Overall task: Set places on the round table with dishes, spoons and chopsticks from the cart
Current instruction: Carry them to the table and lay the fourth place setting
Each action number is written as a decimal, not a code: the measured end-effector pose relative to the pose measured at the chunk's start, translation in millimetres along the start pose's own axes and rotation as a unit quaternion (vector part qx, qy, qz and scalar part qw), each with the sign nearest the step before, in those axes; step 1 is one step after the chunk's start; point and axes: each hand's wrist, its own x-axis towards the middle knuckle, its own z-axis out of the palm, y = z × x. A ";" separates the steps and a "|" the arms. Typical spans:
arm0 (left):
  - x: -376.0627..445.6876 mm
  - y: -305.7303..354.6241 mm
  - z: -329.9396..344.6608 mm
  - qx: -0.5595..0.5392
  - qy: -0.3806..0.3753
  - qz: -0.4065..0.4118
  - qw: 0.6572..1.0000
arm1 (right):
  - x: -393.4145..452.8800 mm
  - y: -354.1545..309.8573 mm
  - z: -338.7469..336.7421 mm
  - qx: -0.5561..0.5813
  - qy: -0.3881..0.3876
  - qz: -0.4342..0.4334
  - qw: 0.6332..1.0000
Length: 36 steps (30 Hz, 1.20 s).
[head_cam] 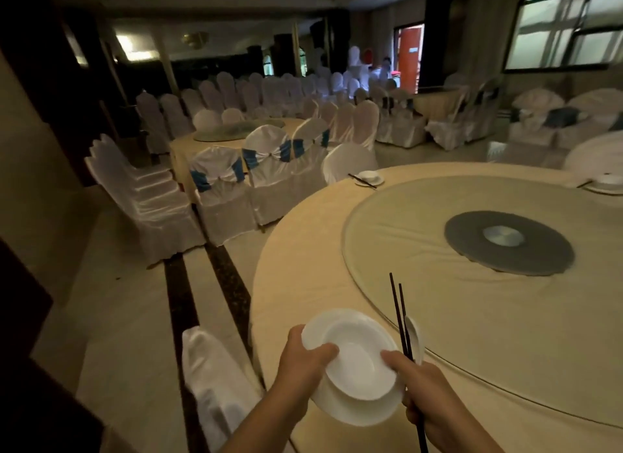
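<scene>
A white bowl (357, 358) sits on a white plate (354, 408), both held tilted above the near edge of the round table (303, 250). My left hand (303, 361) grips their left rim, thumb on the bowl's edge. My right hand (428, 402) holds a pair of dark chopsticks (399, 317) and a white spoon (415, 338), its thumb touching the bowl's right rim. Two set places lie across the table: a dish with chopsticks (369, 177) at the far left edge and another dish (606, 184) at the far right.
A covered turntable with a grey disc (509, 242) fills the table's middle. A white-covered chair (212, 382) stands just left of my arms. More covered chairs (222, 189) and another round table (215, 142) stand behind, across a strip of floor.
</scene>
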 end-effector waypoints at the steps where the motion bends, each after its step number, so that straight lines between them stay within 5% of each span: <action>1: 15.2 -0.1 3.1 0.015 -0.028 -0.009 0.999 | 8.0 6.4 0.1 0.011 0.027 0.007 1.000; 7: 88.2 -18.9 7.3 0.147 -0.196 -0.044 0.969 | 41.5 53.1 21.8 0.056 0.169 0.042 0.983; 11: 114.8 -34.8 8.6 0.288 -0.233 -0.083 0.925 | 45.6 84.3 46.3 0.088 0.252 0.061 0.962; 15: 124.4 -35.6 24.2 0.377 -0.295 -0.030 0.877 | 39.9 102.5 57.3 0.130 0.304 0.100 0.938; 30: 127.4 -51.2 41.2 0.372 -0.411 -0.116 0.825 | 39.9 134.8 46.5 0.173 0.392 0.077 0.900; 36: 119.9 -66.9 54.2 0.428 -0.418 -0.067 0.798 | 28.4 141.1 32.3 0.172 0.416 0.059 0.891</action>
